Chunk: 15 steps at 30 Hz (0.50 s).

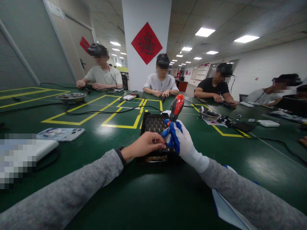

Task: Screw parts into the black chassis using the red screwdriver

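My right hand [180, 140], in a white glove with blue fingertips, is closed round a screwdriver with a red and black handle [177, 107], held upright with its tip down on a black perforated metal unit [153, 124]. My bare left hand [145, 144] rests on the near edge of that unit, fingers pinched together right beside the screwdriver tip. What the left fingers pinch is too small to make out. A dark watch sits on my left wrist.
The green table [148, 195] bears yellow tape outlines [124, 118] and black cables. A phone [61, 133] and a white device lie at my left. Metal bowls [72, 96] [210, 114] stand farther back. Several people sit along the far side. White paper [225, 207] lies under my right forearm.
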Tool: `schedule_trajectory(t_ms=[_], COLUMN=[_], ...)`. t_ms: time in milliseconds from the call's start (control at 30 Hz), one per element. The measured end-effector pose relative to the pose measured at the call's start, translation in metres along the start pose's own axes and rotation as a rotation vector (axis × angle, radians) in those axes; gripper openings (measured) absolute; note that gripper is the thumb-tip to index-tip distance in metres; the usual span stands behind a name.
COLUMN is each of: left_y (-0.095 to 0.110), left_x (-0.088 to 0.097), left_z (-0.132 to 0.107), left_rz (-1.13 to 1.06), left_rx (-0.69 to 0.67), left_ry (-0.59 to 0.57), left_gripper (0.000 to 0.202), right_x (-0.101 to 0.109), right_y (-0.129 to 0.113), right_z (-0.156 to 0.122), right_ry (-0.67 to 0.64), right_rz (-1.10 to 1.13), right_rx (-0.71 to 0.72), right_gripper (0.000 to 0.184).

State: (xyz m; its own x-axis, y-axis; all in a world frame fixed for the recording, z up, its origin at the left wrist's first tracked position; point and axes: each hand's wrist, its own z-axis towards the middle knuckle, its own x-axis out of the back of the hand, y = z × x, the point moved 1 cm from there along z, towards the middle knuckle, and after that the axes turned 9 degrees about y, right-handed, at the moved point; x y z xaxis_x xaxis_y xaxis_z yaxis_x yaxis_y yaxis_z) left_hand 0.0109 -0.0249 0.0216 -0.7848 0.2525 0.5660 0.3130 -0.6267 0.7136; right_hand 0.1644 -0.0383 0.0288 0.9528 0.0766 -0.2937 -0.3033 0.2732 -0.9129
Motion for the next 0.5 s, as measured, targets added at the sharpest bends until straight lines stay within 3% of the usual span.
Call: schedule_trajectory(t_ms=[167,400,500], left_y=[0.0006,-0.0016,-0.0011], left_x=[0.0001,-0.0014,-0.0010], left_z=[-0.0002,-0.0001,-0.0006], left_rz=[0.000,-0.047,-0.045], left_rx=[-0.078,0.001,-0.036], left_ry=[-0.022,0.014,0.000], left_gripper=[0.017,0.019,0.015], right_x=[0.0004,0.0000,-0.0003], right_y=[-0.0008,-0.0006,-0.0005], right_z=[0.0011,-0.0002,-0.0009], right_ry=[0.021,0.043,0.047], right_rz=[0.013,-0.033,-0.061], right_rx=[-0.021,0.048,0.034], right_gripper=[0.041,0.035,0.036])
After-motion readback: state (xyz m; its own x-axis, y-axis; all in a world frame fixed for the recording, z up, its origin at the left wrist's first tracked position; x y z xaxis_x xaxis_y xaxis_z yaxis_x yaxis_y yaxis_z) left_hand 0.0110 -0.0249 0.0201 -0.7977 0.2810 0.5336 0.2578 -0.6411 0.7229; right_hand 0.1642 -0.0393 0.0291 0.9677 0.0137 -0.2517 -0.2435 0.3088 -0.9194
